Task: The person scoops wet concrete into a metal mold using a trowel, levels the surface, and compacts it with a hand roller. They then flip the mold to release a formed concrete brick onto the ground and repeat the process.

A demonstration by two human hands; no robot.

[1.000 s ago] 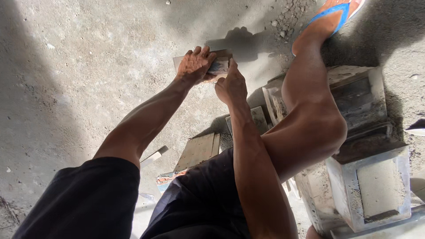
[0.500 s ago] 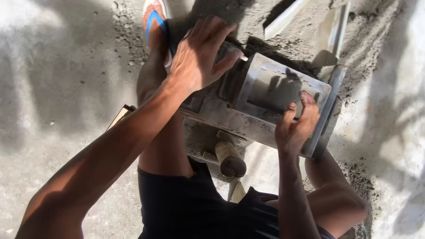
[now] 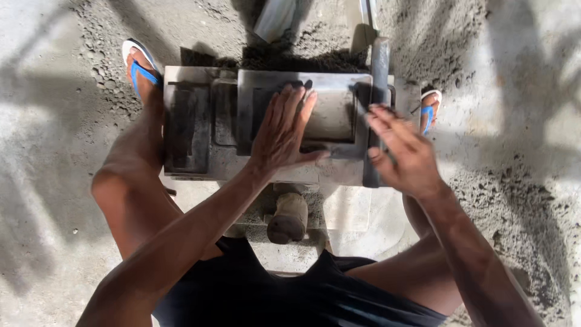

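Crouched over a grey, cement-caked rectangular metal block mould (image 3: 302, 85) that rests on the sandy concrete floor (image 3: 54, 200) between my two feet, I lay my left hand (image 3: 284, 136) flat, fingers spread, on its upper frame. My right hand (image 3: 402, 151) hovers open beside the upright steel bar (image 3: 376, 109) at its edge, gripping nothing. The mould looks heavy, rigid and gritty; I'd grip it by its rims.
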